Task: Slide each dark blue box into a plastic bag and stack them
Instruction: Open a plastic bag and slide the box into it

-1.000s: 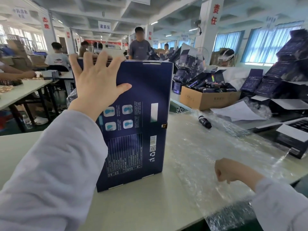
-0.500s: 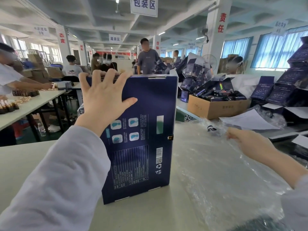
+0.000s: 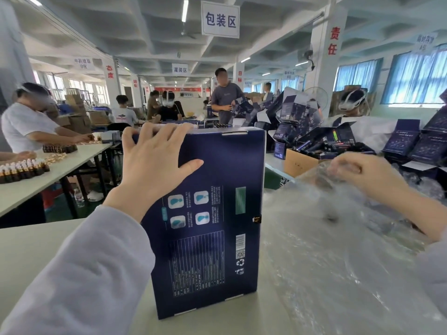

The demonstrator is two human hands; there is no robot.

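Table (image 3: pixel 36 250): pale top, carrying the work from its near edge back toward its right edge.

Plastic bags (image 3: pixel 314 274): a loose, crumpled clear heap covering the right part of the table, reaching the near edge and touching or just beside the box's right side. No open mouth can be made out.

Dark blue box (image 3: pixel 217 213): not yet bagged. It stands upright on its short end near the middle of the near edge, printed back toward the camera.

Left hand (image 3: pixel 154 165): grip holding the box, fingers hooked over its top edge at the left corner, thumb spread flat on the face.

Right hand (image 3: pixel 362 175): grip narrow, pinching film at the far side of the heap. Whether it holds one layer or several cannot be told.

Assessment: the step in hand is separating one bag. Recommend lifting clear of the heap to confirm a single bag, opening the mouth fully, then keeping the box steady and square while the mouth is drawn over a short end. Risks are snagged corners and a second bag clinging.
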